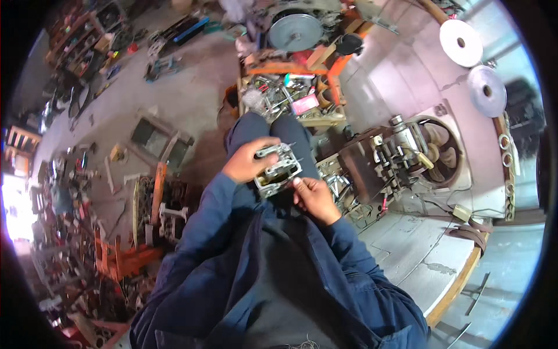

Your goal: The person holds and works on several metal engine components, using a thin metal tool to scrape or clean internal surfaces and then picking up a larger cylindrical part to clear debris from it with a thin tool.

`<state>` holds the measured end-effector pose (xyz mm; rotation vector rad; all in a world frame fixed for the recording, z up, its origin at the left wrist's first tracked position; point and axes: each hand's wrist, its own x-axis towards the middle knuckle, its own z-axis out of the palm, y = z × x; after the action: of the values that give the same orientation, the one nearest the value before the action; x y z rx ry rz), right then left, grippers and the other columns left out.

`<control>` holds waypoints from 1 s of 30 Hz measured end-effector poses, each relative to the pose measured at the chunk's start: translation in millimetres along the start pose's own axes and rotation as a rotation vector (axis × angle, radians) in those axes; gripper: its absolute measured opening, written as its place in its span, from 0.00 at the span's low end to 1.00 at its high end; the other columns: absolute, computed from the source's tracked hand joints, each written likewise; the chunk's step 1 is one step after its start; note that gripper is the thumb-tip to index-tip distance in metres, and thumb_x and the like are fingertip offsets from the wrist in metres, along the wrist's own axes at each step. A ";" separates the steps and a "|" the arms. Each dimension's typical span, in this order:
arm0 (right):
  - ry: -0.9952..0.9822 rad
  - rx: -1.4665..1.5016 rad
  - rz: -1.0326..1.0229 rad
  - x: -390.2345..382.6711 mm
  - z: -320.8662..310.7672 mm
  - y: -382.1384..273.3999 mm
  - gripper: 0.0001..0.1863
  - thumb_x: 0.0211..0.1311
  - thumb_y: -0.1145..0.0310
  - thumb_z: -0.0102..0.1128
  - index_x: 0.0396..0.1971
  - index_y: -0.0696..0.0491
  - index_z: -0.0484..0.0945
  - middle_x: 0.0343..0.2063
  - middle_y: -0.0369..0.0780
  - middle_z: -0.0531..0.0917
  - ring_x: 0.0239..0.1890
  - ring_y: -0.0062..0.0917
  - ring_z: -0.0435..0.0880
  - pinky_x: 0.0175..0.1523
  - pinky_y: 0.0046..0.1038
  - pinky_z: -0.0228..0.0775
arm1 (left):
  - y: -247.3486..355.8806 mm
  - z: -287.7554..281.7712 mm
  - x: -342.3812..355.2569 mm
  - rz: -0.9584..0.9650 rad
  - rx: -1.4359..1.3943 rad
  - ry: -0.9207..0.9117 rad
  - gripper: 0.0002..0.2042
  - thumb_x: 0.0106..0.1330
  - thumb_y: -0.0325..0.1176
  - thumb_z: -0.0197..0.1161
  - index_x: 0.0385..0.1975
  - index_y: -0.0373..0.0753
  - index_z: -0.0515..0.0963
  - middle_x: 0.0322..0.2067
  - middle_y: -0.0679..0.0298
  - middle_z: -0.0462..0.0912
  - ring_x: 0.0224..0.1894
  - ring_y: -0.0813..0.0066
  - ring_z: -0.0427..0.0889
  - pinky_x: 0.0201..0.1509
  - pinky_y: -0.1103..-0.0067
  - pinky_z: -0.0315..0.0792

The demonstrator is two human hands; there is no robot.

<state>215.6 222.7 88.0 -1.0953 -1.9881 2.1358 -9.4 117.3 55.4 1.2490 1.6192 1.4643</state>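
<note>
A silver cast-metal engine part (280, 174), which looks like a cylinder head with an open cavity and thin rods at its far end, is held above my lap. My left hand (251, 162) grips it from the left, with fingers lying over its upper side. At its near right corner, my right hand (315, 198) is closed, thumb and curled fingers against the edge. Part of that hand's grip is hidden, so I cannot see whether a small piece is also between the fingertips.
Beyond my knees stands an open tray (325, 121) of tools and small parts. A machine with a fan-like wheel (436, 152) is on the right, near two pale discs (461, 43). Metal parts and an orange frame (125, 260) crowd the floor at left.
</note>
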 end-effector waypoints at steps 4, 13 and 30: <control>0.379 -0.401 -0.531 4.2 10.0 1.8 0.20 0.65 0.62 0.65 0.51 0.58 0.76 0.38 0.46 0.83 0.38 0.35 0.82 0.46 0.33 0.73 | -28.9 -1.1 -33.3 0.024 -0.096 0.012 0.25 0.65 0.30 0.66 0.62 0.34 0.71 0.63 0.55 0.74 0.67 0.62 0.70 0.73 0.69 0.60; 0.284 -0.950 -0.761 29.8 -3.0 -16.0 0.32 0.65 0.55 0.62 0.64 0.57 0.70 0.64 0.46 0.72 0.68 0.43 0.67 0.69 0.44 0.58 | -41.8 14.0 -8.1 -0.029 -0.486 -0.101 0.20 0.69 0.32 0.59 0.61 0.36 0.74 0.64 0.57 0.71 0.70 0.62 0.65 0.75 0.67 0.53; 0.159 -0.524 -0.328 81.8 -52.1 57.5 0.38 0.71 0.52 0.55 0.71 0.60 0.58 0.70 0.57 0.61 0.72 0.51 0.61 0.74 0.42 0.54 | -35.7 24.6 -18.8 -0.047 0.064 0.298 0.32 0.72 0.55 0.49 0.58 0.27 0.70 0.54 0.46 0.77 0.55 0.54 0.78 0.63 0.66 0.68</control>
<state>204.7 295.2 2.3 -0.8600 -2.5036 1.3644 11.1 111.7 13.3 1.0564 1.8876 1.6411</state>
